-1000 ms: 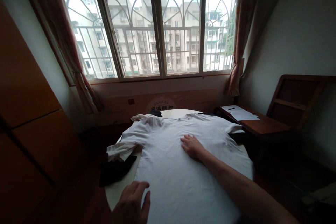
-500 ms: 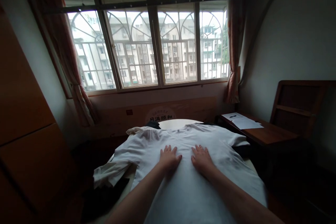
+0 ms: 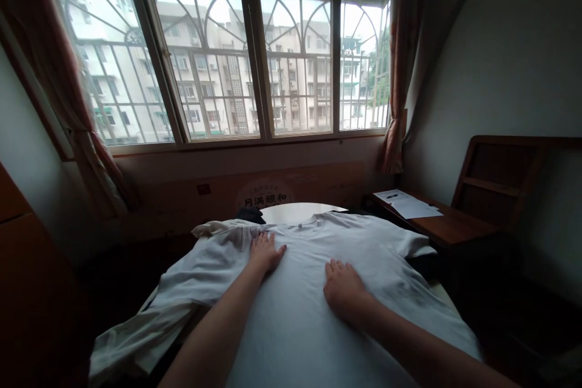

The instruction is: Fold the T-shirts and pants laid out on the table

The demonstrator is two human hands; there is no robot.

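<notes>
A white T-shirt point(image 3: 291, 315) lies spread out, its neckline toward the window and its sleeves out to both sides. My left hand point(image 3: 267, 252) rests on the shirt's upper left part, fingers apart and thumb stretched to the right. Lower down and right of the middle, my right hand point(image 3: 344, 290) lies palm down on the cloth with its fingers only slightly bent. Neither hand holds anything. The rim of a pale round table point(image 3: 304, 212) shows beyond the neckline. Off-white cloth point(image 3: 136, 339) hangs at the lower left under the shirt.
On the right stands a brown wooden table point(image 3: 464, 229) with white papers point(image 3: 416, 205) and a pen. A wooden chair back point(image 3: 495, 173) is behind it. Barred windows and tied curtains point(image 3: 393, 139) line the far wall. An orange-brown cabinet point(image 3: 22, 279) stands at the left.
My left hand has moved left and slightly forward over the shirt. My right hand has shifted slightly nearer, its fingers closer together. The view has turned and the shirt's left side spreads wider.
</notes>
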